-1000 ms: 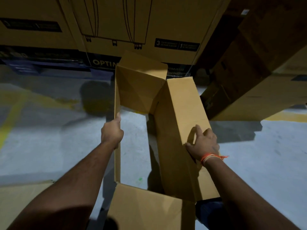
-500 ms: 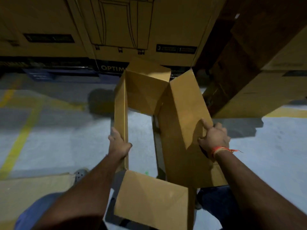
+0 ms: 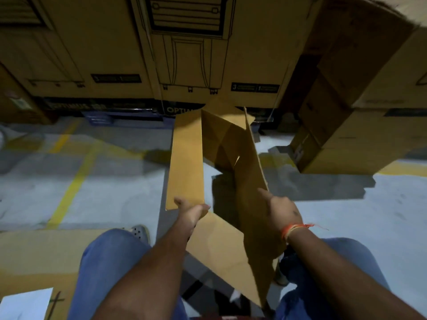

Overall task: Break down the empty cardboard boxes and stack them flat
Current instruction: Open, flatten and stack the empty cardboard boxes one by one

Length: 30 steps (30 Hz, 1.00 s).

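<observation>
A long, open-ended brown cardboard box point(image 3: 187, 162) stands on the concrete floor between my knees, its panels skewed and partly collapsed. My left hand point(image 3: 193, 210) grips the lower edge of the box's left panel, thumb on one side and fingers on the other. My right hand point(image 3: 280, 210), with an orange thread at the wrist, holds the edge of the right panel point(image 3: 250, 174), forefinger stretched along it. A loose flap point(image 3: 221, 248) hangs toward me between my forearms.
Large printed cartons point(image 3: 189, 54) line the wall ahead and a leaning stack of cartons point(image 3: 360, 93) fills the right. Flattened cardboard point(image 3: 39, 257) lies on the floor at lower left with a white sheet point(image 3: 25, 306) on it. Yellow floor lines point(image 3: 69, 188) run on the left.
The box has skewed: its left panel has swung out flat and the right panel has tipped on edge. Both hands have slid back toward me. My view has tilted down, showing my knees.
</observation>
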Available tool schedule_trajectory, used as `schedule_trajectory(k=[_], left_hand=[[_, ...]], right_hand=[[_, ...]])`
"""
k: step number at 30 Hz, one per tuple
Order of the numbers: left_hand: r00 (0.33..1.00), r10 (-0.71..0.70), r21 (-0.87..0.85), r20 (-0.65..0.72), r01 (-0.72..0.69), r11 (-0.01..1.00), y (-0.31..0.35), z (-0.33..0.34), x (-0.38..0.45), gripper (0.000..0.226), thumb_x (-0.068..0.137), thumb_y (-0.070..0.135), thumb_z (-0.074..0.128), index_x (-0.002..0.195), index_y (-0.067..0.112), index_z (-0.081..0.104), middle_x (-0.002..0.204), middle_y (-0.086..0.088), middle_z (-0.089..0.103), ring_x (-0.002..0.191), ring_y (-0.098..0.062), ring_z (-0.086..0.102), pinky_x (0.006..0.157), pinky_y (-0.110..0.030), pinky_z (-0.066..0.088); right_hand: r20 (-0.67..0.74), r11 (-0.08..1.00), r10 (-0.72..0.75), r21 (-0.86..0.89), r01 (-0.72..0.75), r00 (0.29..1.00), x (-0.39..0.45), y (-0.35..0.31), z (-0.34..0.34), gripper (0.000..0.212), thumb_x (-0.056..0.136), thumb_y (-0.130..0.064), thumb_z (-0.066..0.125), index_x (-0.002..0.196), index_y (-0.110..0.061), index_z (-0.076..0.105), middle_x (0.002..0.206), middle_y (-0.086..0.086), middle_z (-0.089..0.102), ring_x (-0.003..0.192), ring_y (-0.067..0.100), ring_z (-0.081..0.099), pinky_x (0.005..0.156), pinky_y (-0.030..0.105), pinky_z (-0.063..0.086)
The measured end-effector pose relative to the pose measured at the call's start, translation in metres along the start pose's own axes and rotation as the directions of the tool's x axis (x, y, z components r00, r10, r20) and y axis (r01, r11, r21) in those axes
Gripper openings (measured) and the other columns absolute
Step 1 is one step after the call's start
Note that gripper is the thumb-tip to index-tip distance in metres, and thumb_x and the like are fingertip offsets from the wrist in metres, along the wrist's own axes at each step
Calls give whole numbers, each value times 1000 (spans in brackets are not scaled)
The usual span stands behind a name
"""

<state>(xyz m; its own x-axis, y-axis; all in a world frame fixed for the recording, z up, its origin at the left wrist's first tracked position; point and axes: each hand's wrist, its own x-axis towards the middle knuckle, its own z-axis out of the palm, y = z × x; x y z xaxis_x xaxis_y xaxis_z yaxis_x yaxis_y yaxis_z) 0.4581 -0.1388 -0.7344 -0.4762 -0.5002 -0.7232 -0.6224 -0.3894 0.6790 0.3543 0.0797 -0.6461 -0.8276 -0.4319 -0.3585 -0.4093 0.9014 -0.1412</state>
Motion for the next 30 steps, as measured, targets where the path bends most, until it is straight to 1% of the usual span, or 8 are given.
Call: schedule_trajectory(k=[4, 6, 12, 15, 18, 21, 25, 30], left_hand=[[965, 167, -13, 202, -168, 986, -1, -8, -3, 120, 98, 6, 63, 144, 44, -41, 141, -7, 49, 117, -27, 58, 104, -52, 47], [925, 255, 61, 283, -283, 957, -1, -6, -3, 116, 102, 5, 57, 141, 51, -41, 146, -9, 49, 120, -26, 59, 102, -49, 51], [831, 334, 30, 445, -387, 921, 15, 14, -10, 93, 97, -9, 56, 161, 42, 12, 148, -7, 46, 131, -22, 47, 78, -16, 51], [794, 321, -115, 516, -307, 945, 24, 11, -3, 83, 96, 1, 64, 155, 49, 31, 129, -6, 56, 103, -20, 53, 76, -21, 49], [727, 326, -215, 605, -245, 945, 37, 0, 3, 74, 89, 11, 73, 146, 50, 48, 162, 6, 31, 140, -21, 42, 100, -29, 45], [671, 344, -356, 657, -126, 926, 41, -7, 4, 68, 89, 17, 68, 150, 40, 47, 132, -10, 65, 126, -29, 58, 109, -51, 45], [747, 344, -453, 568, -65, 889, 47, 19, -11, 67, 93, 23, 67, 153, 39, 41, 124, -8, 71, 105, -28, 69, 89, -50, 57], [833, 375, -333, 407, -247, 910, 43, 56, -30, 106, 94, 13, 71, 158, 50, -5, 157, 9, 38, 132, -17, 50, 104, -40, 45]], right_hand=[[-113, 999, 4, 38, 0, 994, -29, -17, 14, 103, 93, -7, 53, 156, -38, -22, 83, 6, 61, 70, 19, 62, 68, 38, 60], [-134, 995, 35, 102, -22, 990, -38, -24, 20, 102, 94, -10, 55, 157, -32, -22, 90, 10, 65, 75, 22, 66, 70, 39, 60], [-51, 997, -7, 76, 11, 999, -45, -41, 24, 87, 94, -4, 52, 161, -20, 0, 128, 13, 60, 100, 30, 66, 85, 40, 57], [-31, 999, -18, 43, 19, 999, -46, -43, 21, 86, 94, -1, 48, 162, -20, -1, 137, 14, 53, 103, 32, 65, 85, 42, 54], [-84, 993, 6, 121, 5, 996, -49, -39, 12, 81, 93, -2, 46, 161, -22, 7, 130, 14, 60, 102, 34, 65, 86, 44, 54], [-130, 984, 39, 179, -15, 991, -54, -34, 6, 80, 92, -6, 48, 161, -26, 14, 109, 16, 68, 98, 37, 66, 83, 43, 52], [-127, 960, -38, 270, 72, 991, -63, -55, 20, 83, 88, -11, 49, 161, -26, 13, 102, 17, 72, 95, 40, 66, 80, 43, 51], [-103, 960, -150, 222, 169, 983, -70, -77, 39, 87, 87, -3, 44, 162, -28, 7, 120, 12, 69, 96, 37, 67, 80, 43, 51]])
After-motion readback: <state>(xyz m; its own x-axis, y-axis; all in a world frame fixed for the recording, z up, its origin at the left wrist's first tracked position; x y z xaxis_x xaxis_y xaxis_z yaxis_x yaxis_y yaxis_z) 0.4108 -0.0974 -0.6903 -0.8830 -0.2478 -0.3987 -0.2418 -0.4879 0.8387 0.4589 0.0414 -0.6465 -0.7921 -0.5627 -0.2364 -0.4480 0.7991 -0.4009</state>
